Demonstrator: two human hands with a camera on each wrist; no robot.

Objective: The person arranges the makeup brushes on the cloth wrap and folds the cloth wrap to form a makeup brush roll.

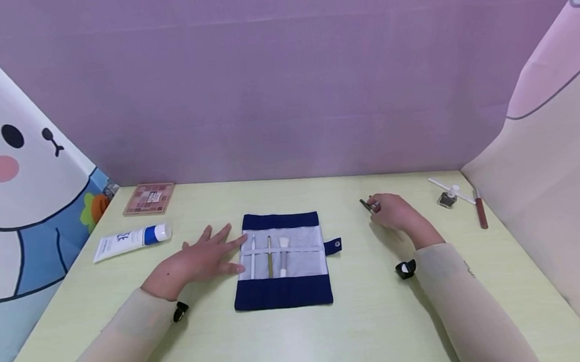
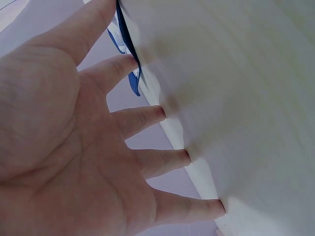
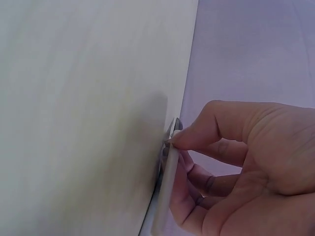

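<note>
Nearest the camera, two sleeved forearms reach over the front edge of the pale green surface [image 1: 361,333], each with a small black device at the wrist. The left hand [image 1: 194,261] lies flat, palm down, its fingers [image 2: 147,118] straight and spread wide, the tips touching the left edge of the brush roll [image 1: 282,260]; it grips nothing and seems to be pinning the cloth so it stays open. The roll lies unrolled at the middle of the surface, dark blue at top and bottom with a grey middle panel, a snap tab sticking out on its right side. Three brushes [image 1: 269,256] sit upright under its strap, side by side.

The right hand [image 1: 395,213], toward the back right of the surface and well apart from the roll, has its fingers [image 3: 206,132] curled close around a thin dark tool [image 1: 367,205], thumb and forefinger pinching it right at the surface; what kind of tool is too small to tell.

Near the back left corner lie an eyeshadow palette [image 1: 149,198] and, in front of it, a white tube [image 1: 131,240] with a blue cap. By the back right corner rest a white stick [image 1: 449,190], a small dark pot [image 1: 445,200] and a reddish pencil [image 1: 481,212]
</note>
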